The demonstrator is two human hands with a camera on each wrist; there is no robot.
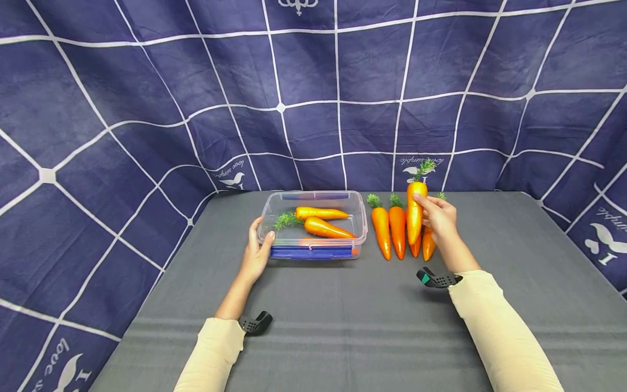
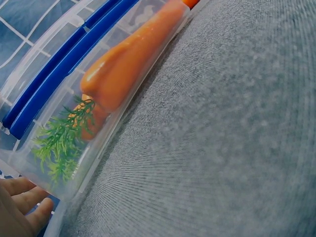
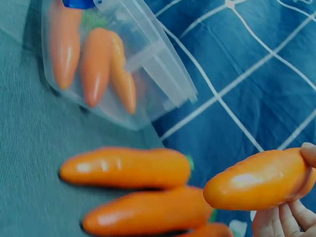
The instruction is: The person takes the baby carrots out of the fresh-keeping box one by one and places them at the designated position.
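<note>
My right hand [image 1: 441, 218] pinches an orange carrot [image 1: 415, 212] with a green leafy top, holding it raised and nearly upright over other carrots. In the right wrist view, thumb and fingers clasp this carrot [image 3: 256, 180] near its thick end. At the left, my left hand [image 1: 256, 253] holds the front left corner of a clear plastic box [image 1: 364, 220] with blue clips. Fingers of the left hand [image 2: 24, 207] show beside the box's end in the left wrist view. Three carrots lie inside the box, one of them [image 2: 121, 69] along the front wall.
Several carrots [image 1: 381, 231] lie side by side right of the box, leafy tops toward the back. A grey cloth [image 1: 343, 316] covers the table. Behind and at the sides hangs a blue curtain [image 1: 313, 71] with white lines. Each wrist wears a black strap [image 1: 439, 279].
</note>
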